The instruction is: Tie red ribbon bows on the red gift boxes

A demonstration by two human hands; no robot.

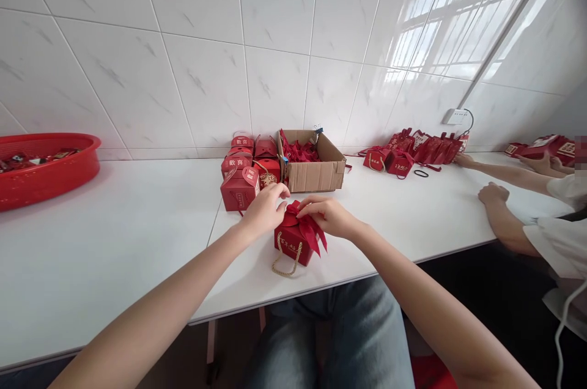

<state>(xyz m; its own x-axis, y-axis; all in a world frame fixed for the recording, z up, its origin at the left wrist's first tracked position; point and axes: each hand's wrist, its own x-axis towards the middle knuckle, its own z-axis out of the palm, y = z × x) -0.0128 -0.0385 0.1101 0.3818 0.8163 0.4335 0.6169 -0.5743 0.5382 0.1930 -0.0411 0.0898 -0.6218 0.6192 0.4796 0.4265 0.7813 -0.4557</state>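
Observation:
A small red gift box (290, 246) with gold lettering stands upright near the table's front edge. A twisted gold cord handle (285, 273) hangs down its front, and a red ribbon bow (312, 233) lies across its top, tails falling to the right. My right hand (334, 218) holds the bow from above, fingertips closed on the ribbon. At the box's upper left, my left hand (265, 207) has its fingers curved, with a gap between thumb and fingers and nothing visible in them.
Several red boxes (238, 188) are stacked behind my left hand, beside a cardboard box (316, 176) of red ribbons. A red plastic basin (55, 175) stands far left. More gift boxes (398, 163) sit right, near other people's hands (494, 193). A tiled wall backs the white table (137, 242).

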